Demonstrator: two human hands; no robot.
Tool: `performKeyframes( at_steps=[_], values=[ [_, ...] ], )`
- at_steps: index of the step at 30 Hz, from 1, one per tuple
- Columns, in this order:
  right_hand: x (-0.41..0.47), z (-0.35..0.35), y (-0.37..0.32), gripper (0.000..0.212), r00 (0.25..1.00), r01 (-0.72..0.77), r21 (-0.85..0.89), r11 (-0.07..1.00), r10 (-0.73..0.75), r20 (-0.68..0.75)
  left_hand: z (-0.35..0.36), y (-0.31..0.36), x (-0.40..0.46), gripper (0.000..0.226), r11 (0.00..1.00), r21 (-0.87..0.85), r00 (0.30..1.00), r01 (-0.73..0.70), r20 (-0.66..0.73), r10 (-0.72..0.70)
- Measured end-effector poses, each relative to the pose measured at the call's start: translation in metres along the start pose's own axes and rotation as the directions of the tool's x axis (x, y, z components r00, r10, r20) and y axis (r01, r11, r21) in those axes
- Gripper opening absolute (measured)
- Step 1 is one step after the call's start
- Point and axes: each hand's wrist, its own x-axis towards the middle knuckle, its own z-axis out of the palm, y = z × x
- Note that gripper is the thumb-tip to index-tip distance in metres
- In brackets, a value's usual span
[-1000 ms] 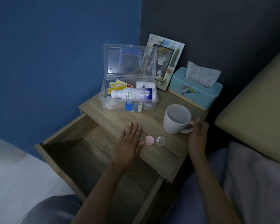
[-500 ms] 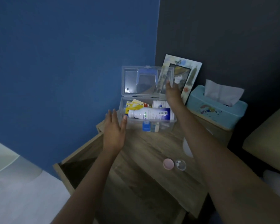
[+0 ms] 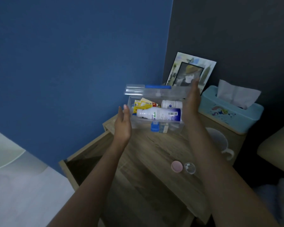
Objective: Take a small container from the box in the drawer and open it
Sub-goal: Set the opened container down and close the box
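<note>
A clear plastic box [image 3: 156, 127] stands at the back of the wooden nightstand top [image 3: 151, 149]. Its lid [image 3: 154, 92] is tipped forward, about half way down. My right hand [image 3: 191, 102] lies flat against the lid's right end, fingers stretched up. My left hand [image 3: 122, 125] is open beside the box's left wall, holding nothing. Inside the box lie a large white bottle [image 3: 159, 114], a smaller white bottle and yellow packets. The small clear container [image 3: 189, 168] sits uncapped near the front edge, with its pink cap [image 3: 176, 167] beside it.
The drawer [image 3: 82, 163] is pulled out below the top, dark inside. A white mug [image 3: 220, 141] stands behind my right forearm. A light blue tissue box [image 3: 228, 115] and a leaning photo frame [image 3: 190, 71] fill the back right. Blue wall at left.
The box lid has swung from upright to half lowered under my right hand. My left hand has moved up to the box's left side. The view has shifted closer.
</note>
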Motion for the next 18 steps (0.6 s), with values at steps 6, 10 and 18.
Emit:
performKeyframes(
  at_steps=[6, 10, 18],
  values=[
    [-0.04, -0.021, 0.042, 0.024, 0.985, 0.087, -0.156, 0.984, -0.109, -0.136, 0.006, 0.016, 0.005, 0.08, 0.997, -0.019, 0.992, 0.07, -0.105, -0.072],
    [-0.045, -0.018, 0.055, 0.04, 0.979, 0.114, -0.2, 0.973, -0.145, -0.146, 0.008, 0.016, 0.01, 0.052, 0.997, 0.06, 0.989, 0.044, -0.144, -0.035],
    [-0.046, -0.017, 0.057, 0.028, 0.975, 0.158, -0.209, 0.965, -0.187, -0.125, 0.007, 0.017, 0.01, 0.041, 0.998, 0.031, 0.984, 0.047, -0.171, -0.041]
  ],
)
